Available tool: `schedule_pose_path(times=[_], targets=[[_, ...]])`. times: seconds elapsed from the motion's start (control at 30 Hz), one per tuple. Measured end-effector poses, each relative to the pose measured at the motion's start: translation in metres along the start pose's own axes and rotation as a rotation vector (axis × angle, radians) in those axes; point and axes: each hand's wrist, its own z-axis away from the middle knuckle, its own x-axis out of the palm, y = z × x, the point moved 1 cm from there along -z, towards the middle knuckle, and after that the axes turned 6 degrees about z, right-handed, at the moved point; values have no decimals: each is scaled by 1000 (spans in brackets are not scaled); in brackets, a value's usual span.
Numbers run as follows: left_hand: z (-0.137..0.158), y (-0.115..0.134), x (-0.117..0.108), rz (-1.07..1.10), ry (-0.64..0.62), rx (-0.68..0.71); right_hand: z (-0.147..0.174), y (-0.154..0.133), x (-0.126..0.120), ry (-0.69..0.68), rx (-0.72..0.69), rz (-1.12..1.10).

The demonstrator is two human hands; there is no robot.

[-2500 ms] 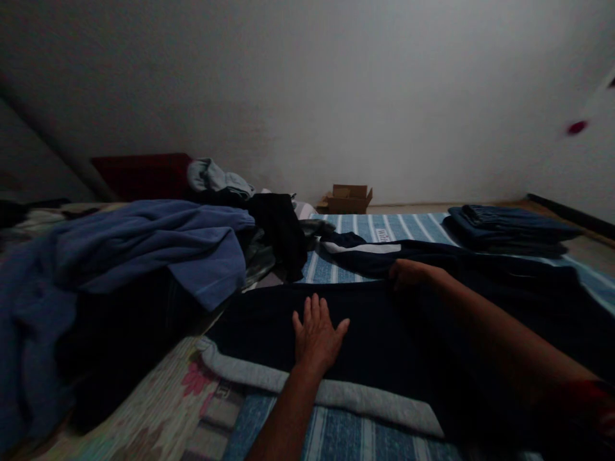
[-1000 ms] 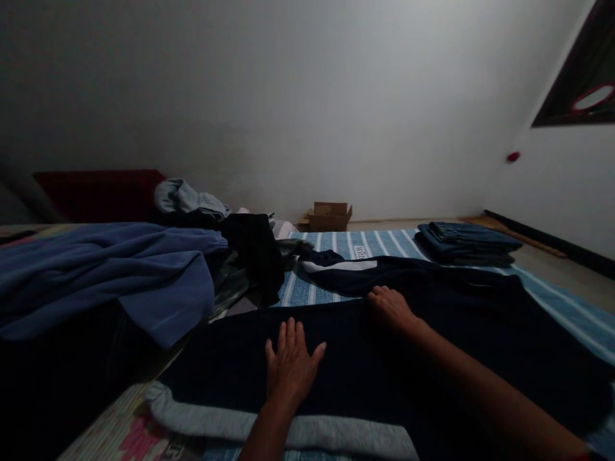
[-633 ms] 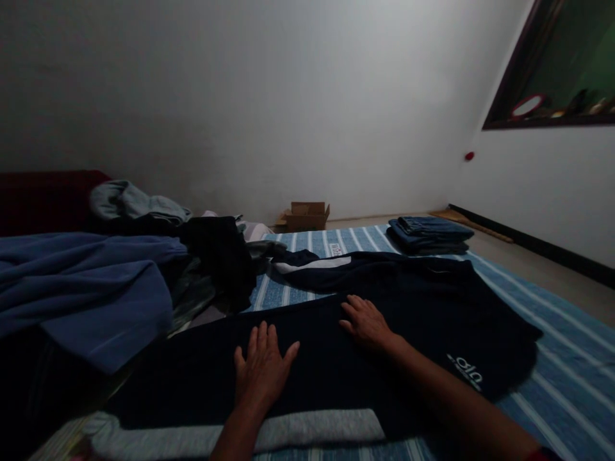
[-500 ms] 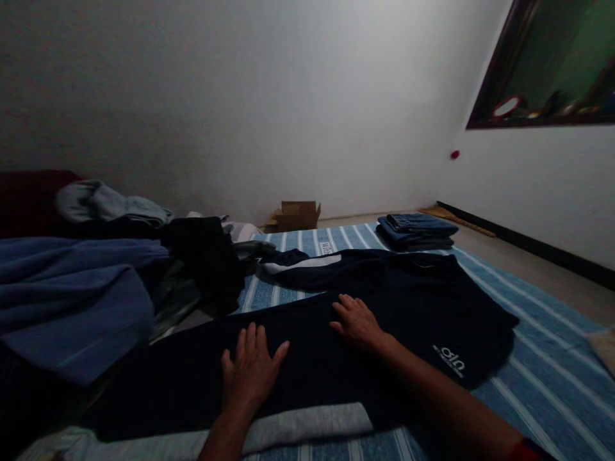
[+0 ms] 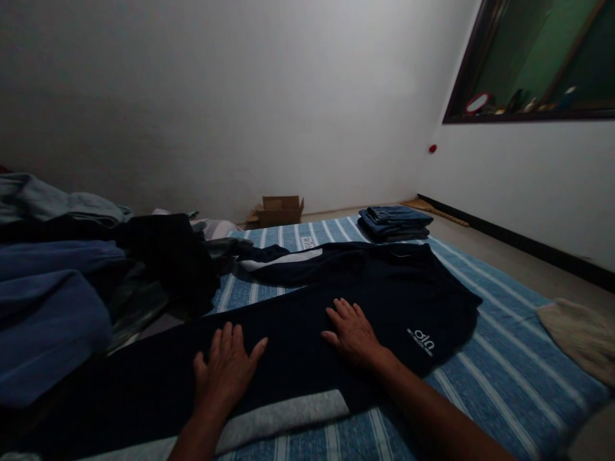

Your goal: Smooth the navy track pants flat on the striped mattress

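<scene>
Both my hands are palm down on the dark blue pants (image 5: 283,330), and neither one is gripping anything. My left hand (image 5: 225,368) has its fingers spread wide on the near leg, close to the grey strip (image 5: 288,416). My right hand (image 5: 353,333) is flat too, with its fingers a little bent, higher up the same leg. I think spread fingers press on more cloth, so it lies smooth.

The pants are stretched out on the blue striped sheet (image 5: 500,378), with the top end to my right, where the white letters (image 5: 421,342) are. The far leg, with its white strip (image 5: 286,258), lies apart from the near one, maybe so each leg has room. Messy clothes (image 5: 52,314) are heaped on my left. Folded jeans (image 5: 394,224) sit stacked past the pants, probably to keep them neat.
</scene>
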Motion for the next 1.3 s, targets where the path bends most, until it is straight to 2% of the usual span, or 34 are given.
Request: schedule_pose_path(times=[0.43, 0.57, 0.77, 0.93, 1.1, 1.3], targets=[[10, -1, -3, 14, -20, 19, 1, 0, 3, 25, -6, 23], [22, -2, 0, 40, -33, 14, 3, 3, 14, 17, -2, 78], [33, -4, 9, 143, -65, 30, 8, 15, 37, 104, -10, 193], [37, -6, 13, 198, -52, 51, 8, 23, 45, 103, -30, 223], [42, -18, 12, 172, -13, 36, 6, 24, 47, 107, -29, 227], [49, -34, 12, 180, -42, -13, 9, 27, 51, 134, -36, 241]])
